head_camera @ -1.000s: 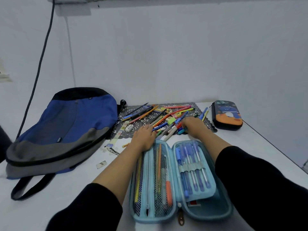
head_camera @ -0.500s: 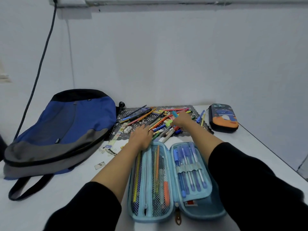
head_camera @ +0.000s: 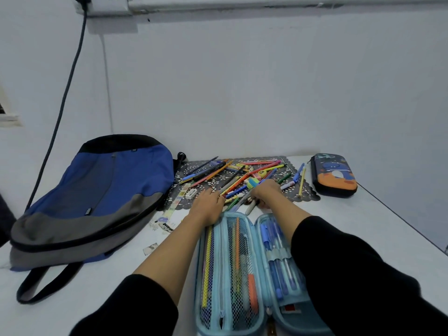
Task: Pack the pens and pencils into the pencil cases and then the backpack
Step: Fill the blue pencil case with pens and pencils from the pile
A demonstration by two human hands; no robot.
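Here the left hand [head_camera: 209, 207] lies flat, fingers relaxed, on the far end of the open light-blue pencil case [head_camera: 198, 275], its fingertips at the pile of pens and pencils [head_camera: 238, 177] on the black lace mat [head_camera: 308, 193]. The right hand [head_camera: 265, 191] curls its fingers down into the pile's near edge; whether it grips a pen I cannot tell. A closed dark pencil case [head_camera: 334, 175] lies right of the mat and the blue backpack [head_camera: 109, 190] left, on the white table [head_camera: 363, 226].

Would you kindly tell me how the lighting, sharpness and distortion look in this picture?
Head view: dim, cool, even light, soft shadows, no glare. Head view again: wide-angle stretch swells the sleeves at the bottom. Same head view: the right hand over the pens looks a little soft, the backpack crisper.
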